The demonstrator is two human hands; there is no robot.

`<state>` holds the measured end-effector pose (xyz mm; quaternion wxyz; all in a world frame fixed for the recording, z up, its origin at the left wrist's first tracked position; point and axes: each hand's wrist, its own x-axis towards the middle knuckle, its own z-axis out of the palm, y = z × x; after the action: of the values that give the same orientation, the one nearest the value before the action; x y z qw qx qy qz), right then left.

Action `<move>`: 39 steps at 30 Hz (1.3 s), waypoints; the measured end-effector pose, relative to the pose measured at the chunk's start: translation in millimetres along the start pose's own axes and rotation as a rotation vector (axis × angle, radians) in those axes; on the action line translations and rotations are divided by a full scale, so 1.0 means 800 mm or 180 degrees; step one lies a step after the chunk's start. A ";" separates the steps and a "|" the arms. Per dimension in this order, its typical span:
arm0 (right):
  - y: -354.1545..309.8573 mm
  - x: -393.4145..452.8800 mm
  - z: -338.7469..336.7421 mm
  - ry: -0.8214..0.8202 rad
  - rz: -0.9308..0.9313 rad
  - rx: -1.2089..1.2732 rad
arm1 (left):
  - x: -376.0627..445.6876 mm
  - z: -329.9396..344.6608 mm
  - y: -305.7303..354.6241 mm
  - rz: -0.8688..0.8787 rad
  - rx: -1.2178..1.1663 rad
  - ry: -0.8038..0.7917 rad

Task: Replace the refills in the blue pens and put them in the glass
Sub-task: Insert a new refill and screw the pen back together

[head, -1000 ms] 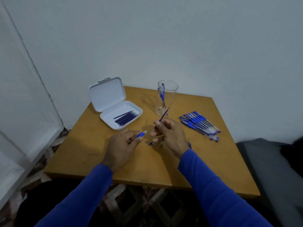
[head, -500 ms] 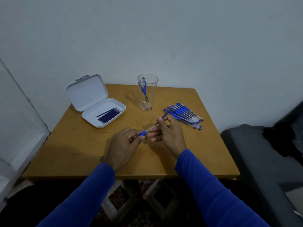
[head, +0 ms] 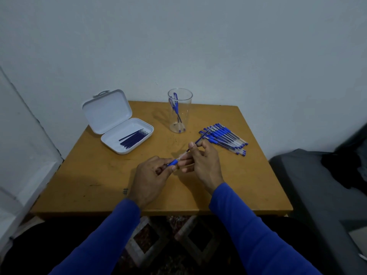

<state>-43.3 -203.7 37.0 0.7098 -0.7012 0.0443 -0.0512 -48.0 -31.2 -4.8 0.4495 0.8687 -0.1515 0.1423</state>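
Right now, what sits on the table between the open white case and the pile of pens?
In the head view, the clear glass stands between the white case and the pen pile, holding blue pens.

The left hand [head: 153,173] hid the pen's [head: 174,162] near end, and the dark cloth [head: 345,167] ran off the right edge.

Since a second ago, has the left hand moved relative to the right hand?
Yes. The left hand has closed toward the right hand, judged against the table; its blue pen piece now meets the refill.
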 end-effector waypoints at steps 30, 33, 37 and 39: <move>0.027 0.000 0.013 0.0039 0.0095 -0.2425 | -0.007 -0.011 -0.010 -0.0165 -0.0122 0.0079; 0.028 0.003 0.017 -0.0130 0.0080 -0.2688 | -0.007 -0.011 -0.010 -0.0171 -0.0041 0.0026; 0.023 0.011 0.025 -0.0289 0.0321 -0.2994 | -0.007 -0.011 -0.010 -0.0174 -0.0014 0.0004; 0.026 0.007 0.021 -0.0091 0.0185 -0.2648 | -0.008 -0.011 -0.010 -0.0152 -0.0018 0.0017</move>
<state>-35.5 -187.4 16.4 0.3677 -0.9272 0.0711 0.0009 -51.4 -18.8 -8.5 0.4556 0.8705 -0.1300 0.1334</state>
